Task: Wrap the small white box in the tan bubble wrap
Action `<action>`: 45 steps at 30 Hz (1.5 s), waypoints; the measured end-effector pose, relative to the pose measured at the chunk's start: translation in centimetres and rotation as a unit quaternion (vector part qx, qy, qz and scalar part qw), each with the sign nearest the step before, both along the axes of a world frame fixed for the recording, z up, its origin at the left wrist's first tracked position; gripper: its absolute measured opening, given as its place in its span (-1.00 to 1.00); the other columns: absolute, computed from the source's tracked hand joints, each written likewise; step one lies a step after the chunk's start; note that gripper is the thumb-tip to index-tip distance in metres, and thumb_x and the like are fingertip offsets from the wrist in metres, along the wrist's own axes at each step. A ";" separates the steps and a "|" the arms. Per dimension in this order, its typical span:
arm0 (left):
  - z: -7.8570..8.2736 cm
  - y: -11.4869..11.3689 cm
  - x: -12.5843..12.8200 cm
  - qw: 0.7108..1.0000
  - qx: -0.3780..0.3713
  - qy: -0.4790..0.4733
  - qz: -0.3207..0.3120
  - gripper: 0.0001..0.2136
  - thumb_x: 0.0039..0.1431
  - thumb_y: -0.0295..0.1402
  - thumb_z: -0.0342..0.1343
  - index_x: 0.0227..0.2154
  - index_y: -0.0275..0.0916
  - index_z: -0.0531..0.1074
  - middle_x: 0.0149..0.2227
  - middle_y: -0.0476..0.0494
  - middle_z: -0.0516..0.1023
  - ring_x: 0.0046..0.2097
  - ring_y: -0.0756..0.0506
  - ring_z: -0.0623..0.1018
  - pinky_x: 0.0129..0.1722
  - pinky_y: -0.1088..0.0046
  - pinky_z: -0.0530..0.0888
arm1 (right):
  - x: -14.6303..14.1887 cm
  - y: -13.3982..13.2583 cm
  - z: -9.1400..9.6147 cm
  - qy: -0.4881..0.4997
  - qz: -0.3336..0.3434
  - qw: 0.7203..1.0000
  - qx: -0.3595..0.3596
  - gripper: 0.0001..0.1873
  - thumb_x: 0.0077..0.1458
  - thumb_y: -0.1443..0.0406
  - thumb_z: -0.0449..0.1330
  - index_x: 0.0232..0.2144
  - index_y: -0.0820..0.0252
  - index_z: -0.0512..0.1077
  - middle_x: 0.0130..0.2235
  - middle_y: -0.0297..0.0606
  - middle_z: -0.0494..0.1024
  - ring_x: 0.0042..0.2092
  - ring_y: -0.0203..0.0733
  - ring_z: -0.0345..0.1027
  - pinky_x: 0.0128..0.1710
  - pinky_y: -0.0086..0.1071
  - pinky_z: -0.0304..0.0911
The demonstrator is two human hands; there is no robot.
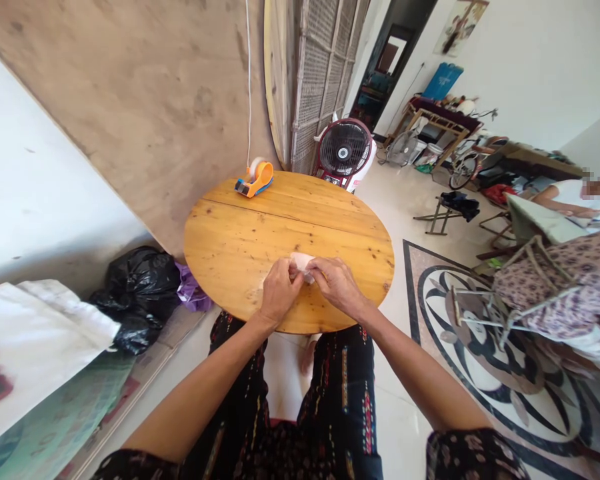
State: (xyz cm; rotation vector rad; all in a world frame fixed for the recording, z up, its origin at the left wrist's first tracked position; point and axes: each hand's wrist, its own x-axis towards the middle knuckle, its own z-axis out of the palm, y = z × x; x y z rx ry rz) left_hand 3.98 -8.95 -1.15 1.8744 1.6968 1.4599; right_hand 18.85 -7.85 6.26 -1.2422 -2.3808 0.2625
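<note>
The left hand [280, 288] and right hand [339, 281], fingertips together, pinch opposite sides of one pale thin sheet [301, 261] over the near half of a wooden tabletop [230, 247]. Its uncovered edge faces away from the person; fingers hide its long axis. One orange tape dispenser [258, 185] stands by the far-left rim.

Seeing pale pinkish white on the held scrap [301, 259], honey yellow with dark brown knots on the table [275, 227], orange plus blue on the tape dispenser [263, 175]. Also getting black with bright patterned stripes on the pants [343, 383], and maroon round the fan [343, 148].
</note>
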 end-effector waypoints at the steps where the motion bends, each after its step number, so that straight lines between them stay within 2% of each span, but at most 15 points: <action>1: 0.0 0.0 0.0 1.000 -0.004 -0.009 -0.004 -0.80 0.10 -0.45 0.12 -0.18 -0.25 0.33 -0.37 -0.06 0.43 -0.31 -0.08 0.46 -0.23 0.39 0.43 | 0.0 -0.1 0.0 -0.002 0.001 1.000 0.006 -0.82 0.20 0.39 0.06 -0.26 0.14 0.47 -0.25 -0.25 0.61 -0.21 -0.17 0.43 -0.12 -0.32 0.14; 4: 0.1 0.0 -0.1 1.000 0.000 -0.004 -0.025 -0.56 0.14 -0.46 0.09 0.10 -0.27 0.23 -0.29 -0.09 0.42 -0.28 -0.07 0.45 -0.18 0.37 0.44 | -0.2 -0.2 -0.4 -0.011 0.003 0.999 0.038 -0.82 0.22 0.37 0.06 -0.28 0.14 0.47 -0.27 -0.24 0.60 -0.22 -0.16 0.43 -0.13 -0.31 0.13; 6: 0.2 -0.1 -0.3 0.999 0.002 0.025 -0.035 -0.55 0.17 -0.45 0.07 0.14 -0.22 0.25 -0.23 -0.13 0.38 -0.24 -0.08 0.45 -0.17 0.37 0.45 | -0.3 -0.4 -0.8 -0.019 0.002 0.998 0.067 -0.82 0.23 0.35 0.06 -0.27 0.14 0.47 -0.27 -0.21 0.61 -0.21 -0.15 0.43 -0.12 -0.29 0.11; 10: 0.6 -0.2 -0.8 0.996 0.007 0.086 -0.028 -0.72 0.15 -0.45 0.10 -0.06 -0.19 0.44 -0.08 -0.23 0.34 -0.11 -0.15 0.45 -0.13 0.32 0.47 | -0.4 -1.0 -1.8 -0.037 0.001 0.993 0.116 -0.79 0.27 0.33 0.02 -0.27 0.15 0.47 -0.28 -0.19 0.61 -0.20 -0.15 0.42 -0.12 -0.27 0.08; 13: 0.9 0.2 -1.4 0.989 0.056 0.135 -0.032 -0.85 0.16 -0.42 0.10 -0.21 -0.24 0.48 0.12 -0.31 0.28 0.08 -0.23 0.38 0.06 0.17 0.40 | -0.4 -1.4 -2.3 -0.046 0.004 0.988 0.147 -0.76 0.29 0.35 -0.02 -0.29 0.16 0.45 -0.30 -0.20 0.61 -0.23 -0.18 0.41 -0.15 -0.27 0.06; 15: 1.1 0.5 -1.7 0.981 0.090 0.159 -0.063 -0.88 0.21 -0.42 0.05 -0.25 -0.27 0.48 0.18 -0.31 0.28 0.19 -0.26 0.30 0.16 0.10 0.32 | -0.4 -1.6 -2.5 -0.052 0.002 0.986 0.161 -0.75 0.29 0.37 -0.03 -0.30 0.16 0.44 -0.31 -0.22 0.61 -0.25 -0.19 0.40 -0.16 -0.26 0.04; 17: 1.0 1.0 -2.0 0.973 0.110 0.172 -0.109 -0.85 0.25 -0.46 -0.01 -0.23 -0.26 0.46 0.13 -0.28 0.38 0.22 -0.22 0.30 0.20 0.11 0.30 | -0.4 -1.8 -2.7 -0.060 0.000 0.984 0.168 -0.75 0.29 0.38 -0.04 -0.29 0.15 0.44 -0.31 -0.23 0.61 -0.26 -0.20 0.39 -0.15 -0.26 0.03; 20: 0.7 1.6 -2.5 0.963 0.125 0.181 -0.158 -0.82 0.26 -0.49 -0.06 -0.21 -0.26 0.44 -0.01 -0.24 0.51 0.15 -0.16 0.40 0.16 0.17 0.37 | -0.4 -2.0 -2.8 -0.069 0.002 0.983 0.173 -0.74 0.29 0.39 -0.05 -0.27 0.15 0.44 -0.31 -0.23 0.61 -0.25 -0.21 0.39 -0.11 -0.25 0.03; 23: 0.5 1.9 -3.1 0.955 0.129 0.192 -0.185 -0.83 0.24 -0.49 -0.05 -0.22 -0.26 0.44 -0.02 -0.26 0.51 0.11 -0.15 0.44 0.14 0.21 0.39 | -0.4 -2.1 -3.0 -0.078 0.002 0.982 0.175 -0.74 0.29 0.39 -0.05 -0.26 0.15 0.44 -0.30 -0.25 0.62 -0.25 -0.21 0.39 -0.07 -0.24 0.04; 25: 0.5 2.1 -3.6 0.949 0.127 0.202 -0.206 -0.80 0.22 -0.49 -0.03 -0.14 -0.25 0.43 0.02 -0.26 0.48 0.12 -0.16 0.43 0.15 0.21 0.39 | -0.4 -2.2 -3.2 -0.081 -0.001 0.982 0.172 -0.74 0.28 0.40 -0.05 -0.25 0.14 0.45 -0.27 -0.25 0.62 -0.24 -0.21 0.39 -0.05 -0.24 0.03; 28: 1.1 2.2 -4.2 0.936 0.125 0.225 -0.240 -0.71 0.22 -0.49 -0.01 -0.01 -0.21 0.39 0.04 -0.26 0.45 0.15 -0.17 0.40 0.15 0.19 0.38 | -0.4 -2.2 -3.6 -0.086 -0.005 0.982 0.170 -0.73 0.28 0.40 -0.05 -0.22 0.13 0.45 -0.22 -0.24 0.62 -0.21 -0.21 0.39 -0.01 -0.23 0.02; 30: 1.6 2.4 -4.4 0.925 0.119 0.249 -0.261 -0.72 0.24 -0.48 -0.02 -0.02 -0.18 0.40 -0.01 -0.24 0.46 0.11 -0.17 0.42 0.12 0.20 0.39 | -0.4 -2.3 -3.8 -0.092 -0.007 0.981 0.172 -0.73 0.29 0.40 -0.05 -0.20 0.12 0.45 -0.19 -0.23 0.62 -0.19 -0.20 0.39 0.02 -0.22 0.02; 34: 1.9 2.8 -4.7 0.913 0.104 0.276 -0.280 -0.78 0.26 -0.44 -0.02 -0.08 -0.15 0.43 -0.04 -0.23 0.45 0.10 -0.19 0.41 0.11 0.17 0.38 | -0.2 -2.3 -4.2 -0.104 0.002 0.979 0.178 -0.73 0.29 0.40 -0.05 -0.13 0.12 0.43 -0.11 -0.22 0.60 -0.13 -0.20 0.39 0.08 -0.19 -0.02; 39: 0.7 3.4 -4.6 0.917 0.113 0.240 -0.297 -0.72 0.24 -0.44 -0.01 0.00 -0.19 0.37 0.20 -0.30 0.28 0.29 -0.23 0.22 0.21 0.11 0.30 | 0.1 -2.3 -4.7 -0.105 0.007 0.981 0.163 -0.73 0.29 0.39 -0.04 -0.12 0.08 0.42 -0.04 -0.23 0.57 -0.10 -0.21 0.38 0.11 -0.19 -0.06; 45: 0.2 4.3 -4.2 0.913 0.110 0.239 -0.312 -0.66 0.18 -0.51 -0.01 0.03 -0.22 0.32 0.15 -0.31 0.34 0.24 -0.20 0.30 0.20 0.13 0.33 | 0.1 -2.1 -4.6 -0.084 -0.004 0.984 0.160 -0.75 0.28 0.39 -0.01 -0.16 0.07 0.44 -0.06 -0.24 0.59 -0.11 -0.21 0.38 0.11 -0.21 -0.07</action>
